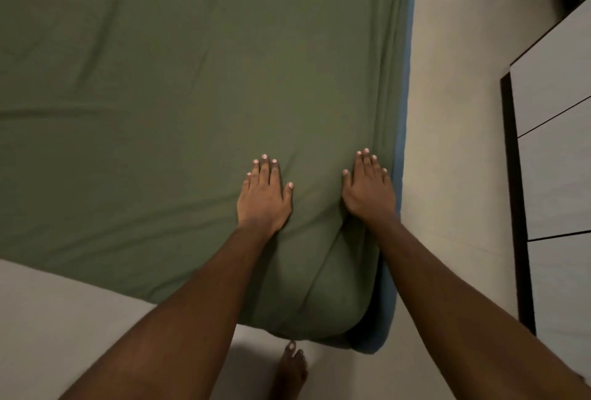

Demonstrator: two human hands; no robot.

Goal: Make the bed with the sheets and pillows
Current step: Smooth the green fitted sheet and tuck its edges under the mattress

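Fingers (265, 171) of the left hand (263, 199) are laid straight and close together, flat on the olive-green fabric bed sheet (160, 79), and nothing is gripped. To the right, the right hand (367, 191) is pressed flat the same way, its fingers (366, 164) extended just beside the bed's right edge. The sheet is spread over the whole bed, with long creases on the left and bunched folds around the near right corner. Along that edge a strip of blue mattress (400, 150) is left uncovered, so the hold there is judged shallow. If the cloth is pushed hard toward the far side, the corner could be dragged off; if it is smoothed leftward, the creases may only be shifted. A bare foot (292, 366) is seen on the pale tiled floor (447, 111) near the corner. No pillows are seen. Farthest right, the pale dark-edged cabinet (553, 150) is shut, so its contents cannot be told.
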